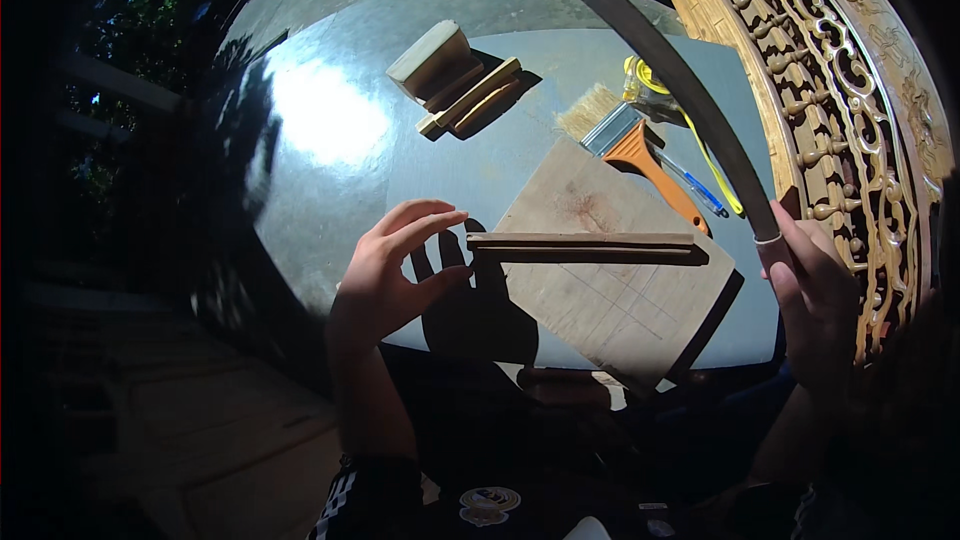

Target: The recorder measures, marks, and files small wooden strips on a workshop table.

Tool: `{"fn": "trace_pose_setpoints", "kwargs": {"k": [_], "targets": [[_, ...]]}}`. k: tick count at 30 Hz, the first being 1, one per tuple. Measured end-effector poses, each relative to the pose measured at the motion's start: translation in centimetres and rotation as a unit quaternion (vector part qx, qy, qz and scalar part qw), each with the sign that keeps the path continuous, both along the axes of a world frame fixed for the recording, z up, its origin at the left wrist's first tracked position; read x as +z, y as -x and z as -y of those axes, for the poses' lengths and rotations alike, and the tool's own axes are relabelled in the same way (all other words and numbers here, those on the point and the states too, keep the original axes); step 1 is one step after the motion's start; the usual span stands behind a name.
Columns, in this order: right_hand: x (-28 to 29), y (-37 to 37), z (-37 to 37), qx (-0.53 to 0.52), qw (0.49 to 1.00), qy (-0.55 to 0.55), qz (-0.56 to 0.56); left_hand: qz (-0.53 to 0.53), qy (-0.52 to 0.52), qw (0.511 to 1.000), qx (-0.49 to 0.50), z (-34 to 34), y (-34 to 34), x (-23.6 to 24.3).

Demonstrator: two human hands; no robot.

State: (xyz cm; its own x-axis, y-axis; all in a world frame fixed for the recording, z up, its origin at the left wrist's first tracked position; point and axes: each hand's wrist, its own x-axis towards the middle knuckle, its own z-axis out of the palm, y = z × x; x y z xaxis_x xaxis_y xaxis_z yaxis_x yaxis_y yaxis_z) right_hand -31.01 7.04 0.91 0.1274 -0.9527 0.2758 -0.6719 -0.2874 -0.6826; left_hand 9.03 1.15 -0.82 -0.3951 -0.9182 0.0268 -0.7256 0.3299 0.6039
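Note:
My right hand [815, 285] is closed around the handle of a machete [690, 90], its long dark blade raised and slanting up to the left, with a hole near the tip. My left hand [395, 265] is open, thumb and fingers apart, just left of a narrow wooden strip [590, 248]. The fingertips come close to the strip's left end but do not appear to grip it. This strip lies across a flat wooden board [610, 310] marked with pencil lines and a dark stain.
A grey table [420, 180] bears it all. Wood blocks [432, 60] and thin sticks [475, 100] lie at the far left. Beyond the board are a paintbrush [640, 155], a blue pen [700, 190] and a yellow tape measure [645, 80]. Carved wooden furniture [820, 120] borders the right side.

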Motion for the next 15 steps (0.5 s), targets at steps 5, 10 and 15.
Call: {"fn": "trace_pose_setpoints", "kwargs": {"k": [5, 10, 15], "targets": [[-0.3, 0.7, -0.3, -0.01, 1.0, 0.0, 0.015, -0.09, 0.014, 0.995, -0.038, 0.7, 1.6, -1.1], [-1.3, -0.1, 0.6, -0.002, 0.991, -0.01, 0.137, -0.109, 0.014, 0.994, -0.015, -0.1, 2.6, -2.7], [-0.3, -1.1, 0.6, 0.005, 0.97, -0.002, 0.243, -0.223, -0.025, 0.974, -0.01, 0.5, 1.4, -3.5]]}}
